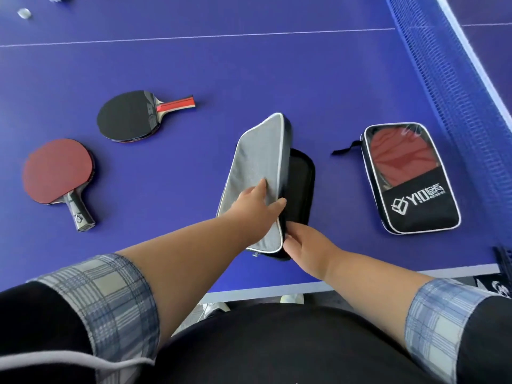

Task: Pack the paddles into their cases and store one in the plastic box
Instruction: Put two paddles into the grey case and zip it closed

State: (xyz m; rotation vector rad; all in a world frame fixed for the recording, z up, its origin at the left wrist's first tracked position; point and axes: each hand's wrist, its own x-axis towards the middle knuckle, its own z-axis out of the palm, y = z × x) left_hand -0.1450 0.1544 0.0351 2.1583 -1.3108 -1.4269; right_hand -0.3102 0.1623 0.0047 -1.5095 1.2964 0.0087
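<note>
1. At the middle: open case, unzipped, grey half tilted up on its long side, black half lying flat under it and to its right.
2. On the open case's grey half: left hand, fingers spread against the grey fabric, thumb hooked over the raised edge, gripping it.
3. At the open case's near corner: right hand, fingers curled round the black rim, holding it.
4. Right of the open case, well apart: zipped case, flat, red paddle blade showing through its clear window, white logo on the black lower part, black strap trailing back toward the open case.
5. Left of the open case and farther away: black-faced paddle, flat, red-striped handle pointing toward the open case.
6. Farther left of the open case: red-faced paddle, flat, dark handle pointing to the near edge.
7. Beneath the open case and everything else: blue surface with white lines.
8. Beyond the zipped case, far right of the open case: blue net.
9. Far off to the upper left of the open case: blurred pale balls.
</note>
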